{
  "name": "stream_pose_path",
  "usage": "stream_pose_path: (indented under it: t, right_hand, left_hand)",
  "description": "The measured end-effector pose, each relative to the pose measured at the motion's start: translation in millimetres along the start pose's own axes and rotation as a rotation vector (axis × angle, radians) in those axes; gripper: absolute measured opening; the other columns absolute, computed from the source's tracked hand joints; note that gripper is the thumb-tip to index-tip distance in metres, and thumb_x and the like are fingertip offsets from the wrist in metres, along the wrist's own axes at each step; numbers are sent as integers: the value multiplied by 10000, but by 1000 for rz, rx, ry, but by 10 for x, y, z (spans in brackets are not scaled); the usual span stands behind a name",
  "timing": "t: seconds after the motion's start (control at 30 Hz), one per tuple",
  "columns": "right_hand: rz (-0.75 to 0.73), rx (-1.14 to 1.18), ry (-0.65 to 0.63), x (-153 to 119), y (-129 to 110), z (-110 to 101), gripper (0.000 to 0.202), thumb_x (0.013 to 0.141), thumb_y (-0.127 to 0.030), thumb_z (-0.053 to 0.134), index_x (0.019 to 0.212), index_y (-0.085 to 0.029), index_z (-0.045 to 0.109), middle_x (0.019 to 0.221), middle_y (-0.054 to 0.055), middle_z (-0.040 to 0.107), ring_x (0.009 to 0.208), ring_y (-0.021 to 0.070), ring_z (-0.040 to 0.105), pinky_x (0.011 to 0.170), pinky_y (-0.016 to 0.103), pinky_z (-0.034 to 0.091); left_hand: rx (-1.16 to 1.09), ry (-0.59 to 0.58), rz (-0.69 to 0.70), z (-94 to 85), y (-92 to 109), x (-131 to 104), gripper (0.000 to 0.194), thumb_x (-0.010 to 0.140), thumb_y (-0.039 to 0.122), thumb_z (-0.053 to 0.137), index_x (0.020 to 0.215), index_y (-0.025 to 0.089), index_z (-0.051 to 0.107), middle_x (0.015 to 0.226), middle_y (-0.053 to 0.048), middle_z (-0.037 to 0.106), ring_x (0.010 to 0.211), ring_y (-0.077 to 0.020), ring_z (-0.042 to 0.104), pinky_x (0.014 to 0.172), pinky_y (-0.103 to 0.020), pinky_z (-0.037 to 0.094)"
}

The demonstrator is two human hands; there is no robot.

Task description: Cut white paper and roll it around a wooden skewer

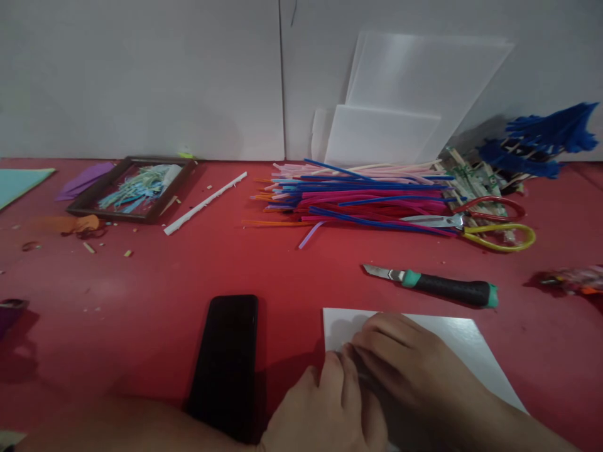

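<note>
A glossy white board lies on the red table at the lower right. My right hand rests over it with its fingers curled and pressed together. Against its fingertips comes my left hand, also closed, at the board's left edge. Whatever the fingers pinch, if anything, is hidden between them. A black phone lies left of my left hand. Beyond the board is a utility knife with a black and green handle, its blade out and pointing left.
Scissors with red and yellow handles lie on a bundle of colourful pipe cleaners. White sheets lean on the wall. A brown frame with paper strips and a white stick lie back left; blue fringed pieces stand right.
</note>
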State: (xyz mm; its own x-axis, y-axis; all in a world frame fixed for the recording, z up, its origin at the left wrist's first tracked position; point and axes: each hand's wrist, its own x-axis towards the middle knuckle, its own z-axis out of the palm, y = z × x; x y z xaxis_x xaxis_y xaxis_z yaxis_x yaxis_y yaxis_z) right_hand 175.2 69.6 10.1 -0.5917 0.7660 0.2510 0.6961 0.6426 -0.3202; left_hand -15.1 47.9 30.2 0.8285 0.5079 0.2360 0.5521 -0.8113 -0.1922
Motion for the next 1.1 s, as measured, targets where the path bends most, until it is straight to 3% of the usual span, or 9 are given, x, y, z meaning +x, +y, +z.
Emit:
stream_pose_path:
  t: [0.27,0.47,0.8,1.1]
  right_hand:
    - [30,85,65,-29,70,-7,271,963,-121,389,783,-196,577,728,23,608,641,141,552,594,275,459]
    - [3,46,51,-26,67,-6,264,954,-109,413,756,-198,563,726,20,596,627,141,519,592,283,427]
    - [-3,60,100,-3,72,-16,333,991,-132,366,749,-185,589,687,22,611,603,139,548,567,258,459]
    - [-4,82,96,-19,83,11,270,957,-111,420,767,-191,594,701,15,615,616,139,544,576,262,453]
  left_hand:
    - [-11,146,5,91,7,10,91,863,183,558,876,162,646,946,-114,764,829,-247,698,550,-299,498]
    - [-21,111,8,43,-8,28,113,860,144,529,879,153,640,933,-119,755,629,-163,568,484,-255,373]
    - [-11,120,13,75,5,9,102,880,215,555,888,178,649,916,-93,748,789,-222,623,594,-298,417]
    - [-21,128,33,64,-31,31,128,899,238,548,912,173,658,925,-80,748,780,-222,631,612,-319,430]
